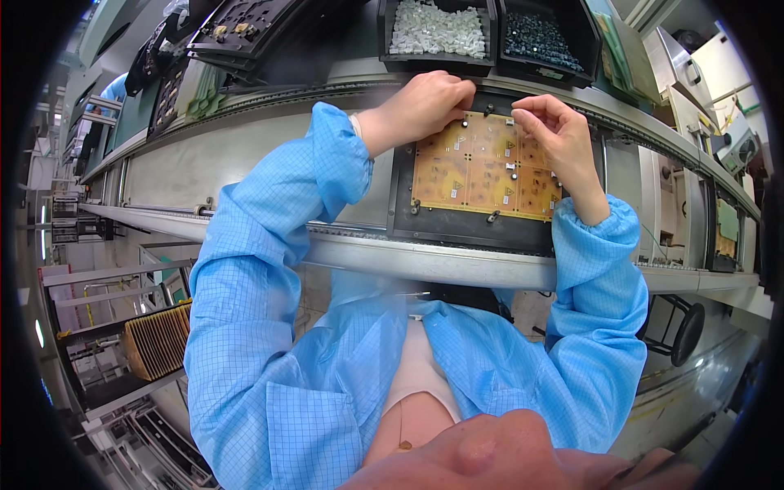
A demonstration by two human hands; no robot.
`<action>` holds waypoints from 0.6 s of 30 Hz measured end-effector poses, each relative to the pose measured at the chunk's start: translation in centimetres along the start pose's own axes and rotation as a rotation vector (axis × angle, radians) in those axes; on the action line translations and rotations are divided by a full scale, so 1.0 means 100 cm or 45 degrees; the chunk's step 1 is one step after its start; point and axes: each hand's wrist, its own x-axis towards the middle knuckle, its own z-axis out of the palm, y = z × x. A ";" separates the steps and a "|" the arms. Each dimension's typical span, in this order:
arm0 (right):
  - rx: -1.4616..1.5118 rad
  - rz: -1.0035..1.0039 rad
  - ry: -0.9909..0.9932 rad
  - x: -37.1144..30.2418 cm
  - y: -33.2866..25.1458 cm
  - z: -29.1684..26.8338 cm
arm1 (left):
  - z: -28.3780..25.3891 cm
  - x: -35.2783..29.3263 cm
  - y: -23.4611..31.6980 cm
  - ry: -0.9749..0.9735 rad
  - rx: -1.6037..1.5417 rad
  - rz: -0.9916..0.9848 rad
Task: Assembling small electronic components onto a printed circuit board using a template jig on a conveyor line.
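Observation:
A yellow-orange circuit board panel [443, 169], divided into several sections, lies in a black carrier [403, 192] on the rail line in front of me. Small black clamps [492, 217] sit along its edges. My left hand [426, 102] is at the panel's far left edge, fingers curled and pressed together; whatever they hold is hidden. Over the far right part is my right hand [559, 135], with thumb and forefinger brought together just beside a small white connector [510, 122]. I cannot make out anything between them. Another white connector [511, 167] stands near the panel's middle.
Behind the carrier stand a black bin of white connectors [437, 31] and a black bin of dark blue parts [541, 41]. Black trays [245, 33] are stacked at the far left. A metal rail [433, 253] runs along the near side. A rack of boards [157, 341] stands lower left.

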 end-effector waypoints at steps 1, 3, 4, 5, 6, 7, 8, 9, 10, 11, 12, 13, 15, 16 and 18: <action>0.013 0.024 -0.015 0.000 -0.002 0.000 | 0.000 -0.004 -0.003 0.039 0.046 0.073; 0.020 0.044 -0.027 -0.001 -0.004 -0.001 | -0.006 -0.004 -0.008 0.084 0.092 0.150; 0.106 0.064 -0.034 -0.001 -0.004 -0.001 | -0.013 0.001 -0.011 0.230 0.064 0.152; 0.191 0.085 -0.040 -0.001 -0.004 -0.001 | -0.019 0.007 -0.014 0.376 0.034 0.153; 0.248 0.135 -0.075 -0.001 -0.003 -0.003 | -0.027 0.016 -0.014 0.468 0.122 0.072; 0.237 0.133 -0.078 0.000 -0.003 -0.002 | -0.027 0.024 -0.021 0.479 0.118 0.071; 0.407 0.175 -0.078 -0.001 -0.002 0.000 | -0.026 0.036 -0.029 0.503 0.242 0.063; 0.573 0.222 -0.072 -0.001 0.000 0.001 | -0.023 0.048 -0.036 0.526 0.357 0.058; 0.554 0.224 -0.073 -0.002 0.000 0.001 | -0.021 0.056 -0.037 0.441 0.352 -0.006; 0.709 0.294 -0.138 -0.003 0.001 0.000 | -0.020 0.062 -0.039 0.455 0.339 -0.007; 0.866 0.365 -0.205 -0.002 0.001 -0.001 | -0.020 0.068 -0.040 0.315 0.336 -0.098; 0.849 0.369 -0.207 -0.003 0.000 0.000 | -0.021 0.072 -0.043 0.173 0.331 -0.188; 0.973 0.476 -0.231 -0.008 -0.004 0.003 | -0.024 0.074 -0.048 0.123 0.357 -0.211; 0.985 0.505 -0.225 -0.010 -0.005 0.003 | -0.025 0.073 -0.048 0.131 0.379 -0.202; 0.955 0.529 -0.218 -0.014 -0.007 0.004 | -0.026 0.067 -0.052 0.142 0.390 -0.198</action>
